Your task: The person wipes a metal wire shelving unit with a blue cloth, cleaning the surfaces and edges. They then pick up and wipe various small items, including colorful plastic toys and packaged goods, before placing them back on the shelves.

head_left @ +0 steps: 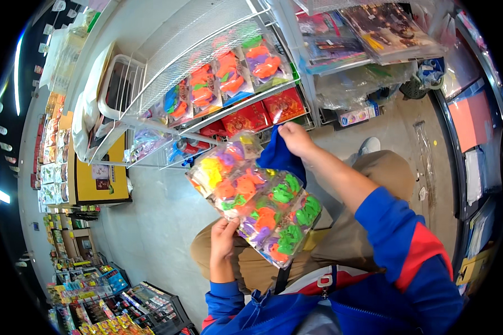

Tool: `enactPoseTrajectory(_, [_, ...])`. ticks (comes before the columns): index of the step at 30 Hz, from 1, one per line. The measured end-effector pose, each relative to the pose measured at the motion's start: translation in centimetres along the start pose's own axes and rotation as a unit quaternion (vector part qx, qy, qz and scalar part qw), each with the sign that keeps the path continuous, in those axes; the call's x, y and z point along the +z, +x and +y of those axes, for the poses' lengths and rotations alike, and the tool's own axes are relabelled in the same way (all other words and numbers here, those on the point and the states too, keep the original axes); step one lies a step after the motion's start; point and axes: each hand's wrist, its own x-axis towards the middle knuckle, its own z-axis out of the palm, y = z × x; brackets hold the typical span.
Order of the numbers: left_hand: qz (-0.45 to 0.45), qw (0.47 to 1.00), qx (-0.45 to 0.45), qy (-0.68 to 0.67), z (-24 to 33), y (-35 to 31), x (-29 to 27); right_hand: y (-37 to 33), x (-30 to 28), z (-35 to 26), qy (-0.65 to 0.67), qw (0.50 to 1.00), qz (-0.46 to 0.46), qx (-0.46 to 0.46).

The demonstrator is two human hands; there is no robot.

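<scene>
My left hand [223, 239] grips the lower left edge of a large flat sheet of plastic-packed toys [257, 202], bright orange, green, yellow and purple. It is held tilted above my lap. My right hand [296, 139] pinches a dark blue cloth [283, 158], which hangs down behind the upper right of the toy sheet. Part of the cloth is hidden by the sheet. Similar toy packs [228, 75] stand in a row on the white wire shelf in front of me.
Red boxes [285, 104] fill the tier below the toy packs. Right of the rack, a shelf carries magazines [387, 30], with a plastic-wrapped bundle [355, 86] beneath. A yellow display box [101, 173] stands left, and product racks [103, 290] lie lower left. My shoe [370, 146] rests on the floor.
</scene>
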Motion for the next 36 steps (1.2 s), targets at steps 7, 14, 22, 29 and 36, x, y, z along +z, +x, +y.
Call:
enactPoseTrajectory(7, [0.024,0.995,0.045,-0.081,1.6,0.0,-2.8,-2.4,0.2,-5.2,0.239,0.956,-0.160,-0.059])
enactPoseTrajectory(14, [0.041,0.990,0.083,-0.104,2.9,-0.9,-5.5,-1.4,-0.6,-0.4,-0.028,0.998,-0.048,0.042])
enactPoseTrajectory(22, [0.090,0.989,0.077,-0.089,2.8,-0.8,-6.5,-4.4,-0.3,-4.1,-0.079,0.945,-0.314,-0.043])
enactPoseTrajectory(29, [0.068,0.988,0.098,-0.094,3.6,-1.6,-7.5,-4.4,-0.9,-2.6,-0.146,0.984,-0.098,-0.017])
enactPoseTrajectory(36, [0.186,0.965,0.089,-0.160,3.9,-2.1,-5.7,-6.5,-0.9,-5.3,-0.018,0.965,-0.240,-0.106])
